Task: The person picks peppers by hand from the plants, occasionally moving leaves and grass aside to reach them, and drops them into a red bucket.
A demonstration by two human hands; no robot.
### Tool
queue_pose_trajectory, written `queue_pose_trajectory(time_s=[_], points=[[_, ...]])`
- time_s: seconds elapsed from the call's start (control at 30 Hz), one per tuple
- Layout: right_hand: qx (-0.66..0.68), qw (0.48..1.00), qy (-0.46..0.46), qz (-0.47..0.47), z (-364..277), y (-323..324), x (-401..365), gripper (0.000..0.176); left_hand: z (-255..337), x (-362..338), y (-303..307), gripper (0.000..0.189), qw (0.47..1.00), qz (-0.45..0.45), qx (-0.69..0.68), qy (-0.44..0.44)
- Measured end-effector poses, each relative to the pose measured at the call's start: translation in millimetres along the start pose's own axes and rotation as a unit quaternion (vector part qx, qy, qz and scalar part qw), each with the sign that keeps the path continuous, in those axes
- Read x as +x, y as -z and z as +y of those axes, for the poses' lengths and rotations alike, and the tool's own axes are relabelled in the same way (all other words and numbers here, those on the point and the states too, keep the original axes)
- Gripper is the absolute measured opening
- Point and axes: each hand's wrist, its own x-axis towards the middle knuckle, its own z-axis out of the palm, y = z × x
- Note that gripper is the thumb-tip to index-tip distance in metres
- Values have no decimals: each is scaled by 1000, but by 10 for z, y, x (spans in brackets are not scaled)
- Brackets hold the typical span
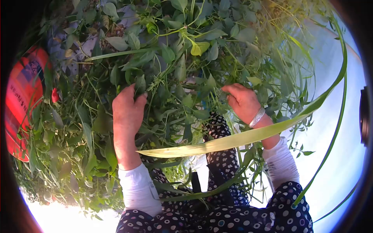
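Note:
My left hand (129, 107) reaches into leafy pepper plants (180, 72), its fingers curled among the leaves and the tips hidden by foliage. Farther right, my right hand (245, 103) is bent toward the middle, thumb and forefinger drawn in beside thin stems. What either hand grips is too covered to make out. Between the hands lies a tangle of green stems and leaves. A green pepper (151, 28) hangs above them, near the top. One long pale grass blade (217, 145) crosses in front of both forearms.
At the left stands a red printed bag or sack (24, 91), partly behind leaves. A small red pepper (55, 95) hangs beside it. Whitish plastic sheeting (330, 93) borders the plants on the right. Long green blades (330, 143) arch along that side.

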Motion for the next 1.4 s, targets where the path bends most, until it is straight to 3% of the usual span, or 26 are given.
queue_pose_trajectory(time_s=[0.1,0.23,0.33,0.37,0.47,0.53,0.57,0.6,0.67,0.73,0.87,0.97,1.0,1.1,1.2,1.23,1.33,1.4], points=[[-122,986,-83,-73,151,-113,-50,29,-50,6,-9,30,1000,-1,1,1],[-91,986,-113,-77,564,-231,-39,33,-45,22,-3,30,999,35,28,-12],[-247,968,-30,26,798,-341,-48,40,-43,22,-21,30,999,44,21,-3],[-229,968,-1,103,778,-368,-15,43,-42,28,-25,30,998,56,22,-3],[-221,967,-86,95,714,-391,-1,34,-57,35,-28,30,998,65,16,-10],[-67,981,-181,34,981,-570,52,20,-125,60,-22,31,998,63,11,-16],[56,963,-260,38,1039,-693,77,12,-116,67,-28,31,997,72,-31,-8],[58,962,-265,37,1140,-735,97,12,-73,42,-10,31,998,68,-11,3],[-170,972,-118,-108,1342,-737,184,18,37,17,12,31,998,59,11,11],[-269,956,-80,-82,1487,-829,327,23,-12,25,-2,30,998,64,18,-8],[-296,950,-61,-77,1607,-1026,625,35,42,5,-35,32,997,81,11,-5],[-260,958,-36,-112,1594,-1181,715,44,-32,25,-25,32,992,59,-108,40],[-233,964,-36,-124,1592,-1200,732,47,-149,83,2,33,998,27,-39,39],[-80,980,-63,-171,1500,-1108,775,71,2,41,-9,33,997,25,-56,45],[6,986,-65,-154,1283,-941,537,66,88,19,-28,33,997,65,-27,46],[34,986,-67,-148,1241,-893,454,65,-14,63,-31,33,994,53,-84,36],[253,967,20,-20,1457,-1092,315,58,-148,117,-16,33,990,35,-134,28],[183,973,-80,114,1487,-1027,96,23,-138,105,-20,33,991,28,-129,26]])
